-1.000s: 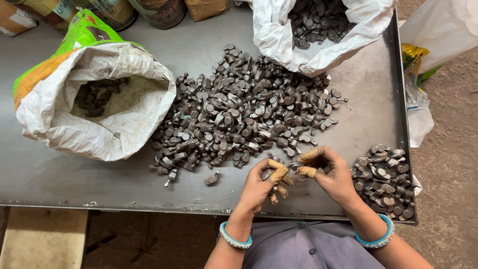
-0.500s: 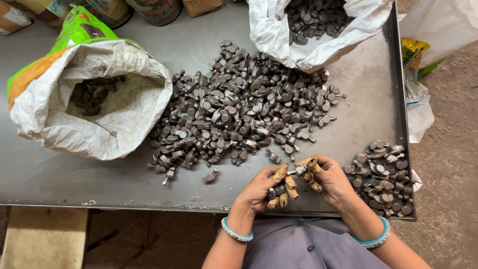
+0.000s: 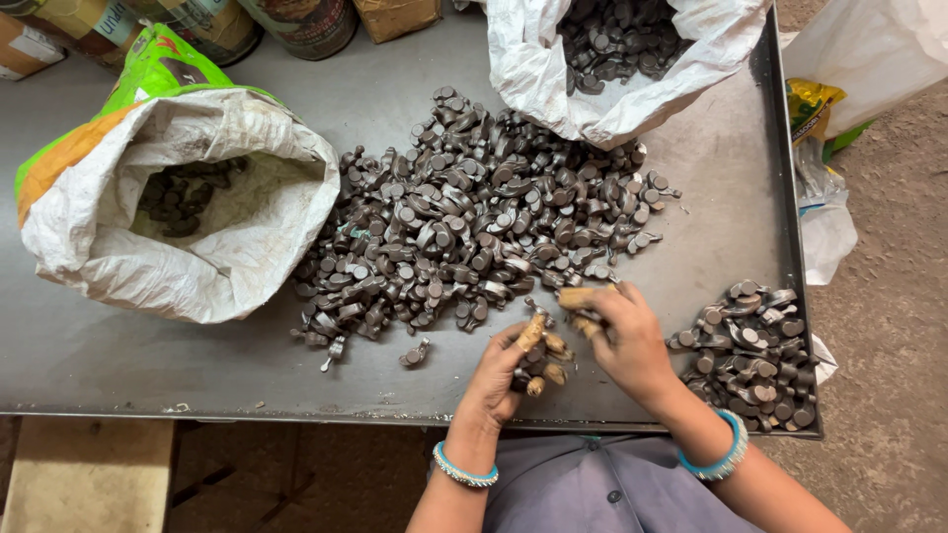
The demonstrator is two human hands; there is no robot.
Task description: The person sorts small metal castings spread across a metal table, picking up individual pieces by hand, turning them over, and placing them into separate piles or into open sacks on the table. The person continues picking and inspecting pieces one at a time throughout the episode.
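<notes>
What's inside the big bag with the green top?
The bag holds a few dark metal parts at the bottom, like those in the pile. Its folded rim covers the sides, so any more there are hidden.

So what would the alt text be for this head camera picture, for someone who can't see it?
A person's left hand and right hand hold small dark metal parts at the near edge of a grey metal table. A big pile of the same parts lies in front, a smaller pile to the right, and two open white sacks hold more.
</notes>
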